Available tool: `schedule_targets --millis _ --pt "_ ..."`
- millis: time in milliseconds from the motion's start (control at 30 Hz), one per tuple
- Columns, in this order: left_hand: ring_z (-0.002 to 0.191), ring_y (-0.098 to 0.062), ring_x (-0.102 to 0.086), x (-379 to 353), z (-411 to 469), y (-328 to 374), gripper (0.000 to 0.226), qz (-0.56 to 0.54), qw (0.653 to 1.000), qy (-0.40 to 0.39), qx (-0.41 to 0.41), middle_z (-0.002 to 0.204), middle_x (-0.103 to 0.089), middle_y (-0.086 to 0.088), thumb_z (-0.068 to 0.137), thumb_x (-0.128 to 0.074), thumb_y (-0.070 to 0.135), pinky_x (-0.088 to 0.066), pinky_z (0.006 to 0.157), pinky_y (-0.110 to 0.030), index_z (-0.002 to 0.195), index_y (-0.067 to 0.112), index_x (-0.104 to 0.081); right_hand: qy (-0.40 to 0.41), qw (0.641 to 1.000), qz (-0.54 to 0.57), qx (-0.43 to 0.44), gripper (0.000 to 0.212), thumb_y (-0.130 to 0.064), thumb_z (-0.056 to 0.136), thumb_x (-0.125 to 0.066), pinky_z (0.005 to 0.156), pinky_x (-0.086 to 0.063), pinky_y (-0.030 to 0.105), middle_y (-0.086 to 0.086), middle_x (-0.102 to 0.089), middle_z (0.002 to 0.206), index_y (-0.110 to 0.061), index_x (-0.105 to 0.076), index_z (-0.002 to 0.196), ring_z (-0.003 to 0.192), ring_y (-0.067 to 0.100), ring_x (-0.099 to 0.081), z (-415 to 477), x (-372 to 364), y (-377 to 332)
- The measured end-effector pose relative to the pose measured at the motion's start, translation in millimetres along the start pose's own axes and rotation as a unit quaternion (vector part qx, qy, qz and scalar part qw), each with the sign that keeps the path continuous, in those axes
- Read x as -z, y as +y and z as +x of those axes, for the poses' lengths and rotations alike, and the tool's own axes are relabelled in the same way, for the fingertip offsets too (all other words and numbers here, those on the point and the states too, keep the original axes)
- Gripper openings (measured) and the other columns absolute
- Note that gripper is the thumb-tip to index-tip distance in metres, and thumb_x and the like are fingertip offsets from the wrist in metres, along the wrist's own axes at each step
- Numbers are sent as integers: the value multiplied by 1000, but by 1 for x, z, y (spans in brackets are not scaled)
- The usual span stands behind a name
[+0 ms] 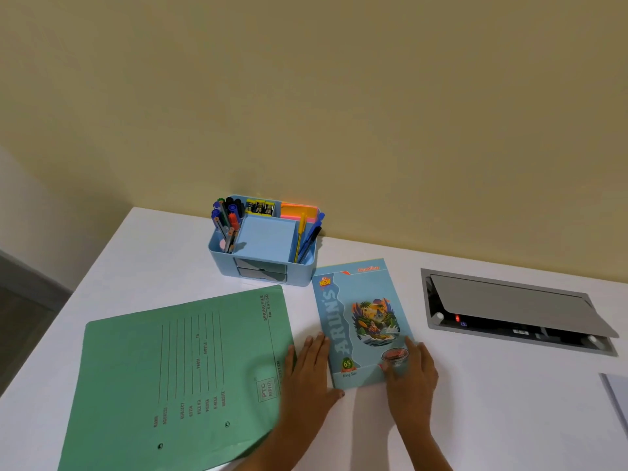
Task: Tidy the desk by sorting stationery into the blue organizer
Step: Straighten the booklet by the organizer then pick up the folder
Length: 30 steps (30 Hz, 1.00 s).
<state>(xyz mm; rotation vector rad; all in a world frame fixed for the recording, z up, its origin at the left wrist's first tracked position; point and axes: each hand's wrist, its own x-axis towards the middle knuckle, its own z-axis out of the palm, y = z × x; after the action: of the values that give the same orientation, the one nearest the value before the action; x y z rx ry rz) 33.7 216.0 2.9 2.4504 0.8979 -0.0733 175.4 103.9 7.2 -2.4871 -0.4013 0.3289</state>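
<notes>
The blue organizer (265, 263) stands near the wall at the desk's back. It holds pens and markers (227, 217) at its left, binder clips (260, 207), orange and pink sticky notes (299, 211), a blue note pad (268, 237) and a yellow pen (300, 232) with dark pens at its right. A blue notebook (360, 317) lies flat in front of it. My left hand (309, 372) lies flat, fingers straight, against the notebook's left edge. My right hand (411, 375) rests flat on its lower right corner.
A green spring file (176, 379) lies on the white desk (492, 402) at the left, partly under my left wrist. A grey cable box with its lid open (516, 311) is set into the desk at the right. White paper (616, 392) pokes in at the right edge.
</notes>
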Motion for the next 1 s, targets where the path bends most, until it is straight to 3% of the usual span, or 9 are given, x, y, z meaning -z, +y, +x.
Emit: schedule_targets --millis 133,300,500,767,933,1000 --pt "115 -24 -62 -1 10 -4 123 29 1000 1 -7 126 -64 -4 28 -80 72 -9 111 -41 129 12 -44 12 1000 4 7 61 -11 84 -68 107 -32 53 18 -30 149 -15 -42 140 136 36 -25 -4 -10 1" --pt "114 -23 -62 -4 11 -1 118 66 996 37 -50 127 -63 -5 31 -84 65 -51 91 -44 130 13 -43 38 999 -32 18 57 -16 83 -69 101 -39 53 17 -35 145 -17 -47 136 132 36 -29 -5 -14 -1" --pt "120 -16 -57 -4 19 -13 106 96 990 39 -93 131 -60 1 40 -86 54 -51 90 -42 130 18 -43 67 994 -86 12 50 -28 83 -68 97 -42 53 18 -40 140 -21 -53 131 128 37 -34 -16 -16 5" --pt "115 -21 -62 0 40 -19 91 132 983 55 -119 130 -61 -6 53 -85 46 -54 90 -44 130 11 -52 79 995 -34 59 47 -17 84 -69 99 -41 54 23 -40 138 -17 -55 129 127 42 -35 4 -23 -4" --pt "97 -17 -70 15 62 -21 83 117 987 76 -78 115 -69 -4 35 -93 30 -57 79 -37 113 13 -69 47 997 -16 59 52 -10 85 -67 105 -36 48 19 -37 141 -15 -51 134 129 37 -32 18 -27 -19" --pt "99 -18 -70 17 64 -24 80 112 988 85 -71 116 -69 -5 40 -94 26 -56 80 -38 114 12 -69 35 997 6 63 53 -9 85 -67 105 -39 49 17 -35 142 -14 -49 135 131 35 -31 20 -28 -21"
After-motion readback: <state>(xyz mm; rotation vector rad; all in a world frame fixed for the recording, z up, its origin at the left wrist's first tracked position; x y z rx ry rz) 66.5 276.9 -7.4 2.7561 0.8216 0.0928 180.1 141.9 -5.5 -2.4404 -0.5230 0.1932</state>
